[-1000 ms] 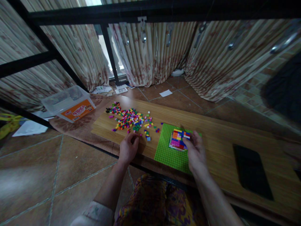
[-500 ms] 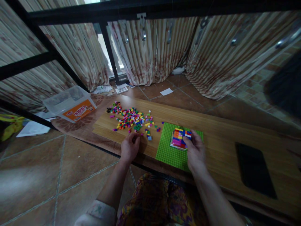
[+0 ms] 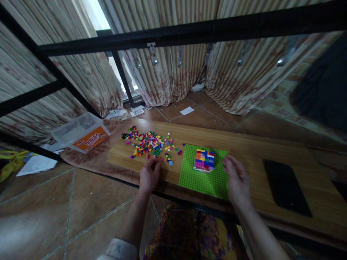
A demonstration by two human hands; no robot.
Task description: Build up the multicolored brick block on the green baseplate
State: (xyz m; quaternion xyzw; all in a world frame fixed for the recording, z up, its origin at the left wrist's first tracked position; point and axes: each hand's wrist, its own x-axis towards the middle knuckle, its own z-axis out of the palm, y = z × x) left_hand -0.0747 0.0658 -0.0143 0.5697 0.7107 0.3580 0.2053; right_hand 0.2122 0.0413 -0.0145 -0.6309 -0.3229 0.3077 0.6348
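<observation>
A square block of multicoloured toy bricks [image 3: 204, 160] sits on the green studded baseplate [image 3: 188, 177]. Just right of the plate is my right hand [image 3: 238, 178], apart from the block, its fingers loosely stretched and nothing seen in them. My left hand [image 3: 150, 175] rests at the near edge of the wooden board, below the heap of loose toy bricks [image 3: 149, 143]. Its fingers are curled toward the thumb; whatever they may hold is hidden. A few stray bricks [image 3: 169, 159] lie between that hand and the plate.
A clear plastic box [image 3: 81, 131] with an orange label stands at the left on a brown cloth [image 3: 78, 155]. On the wooden board [image 3: 249, 151], a black flat device [image 3: 287, 187] lies to the right. A dark metal bar [image 3: 189, 32] crosses before the curtains.
My right hand has let go of the brick block and moved right, off it. The block stays on the baseplate. My left hand keeps its place, and the head view has tilted slightly.
</observation>
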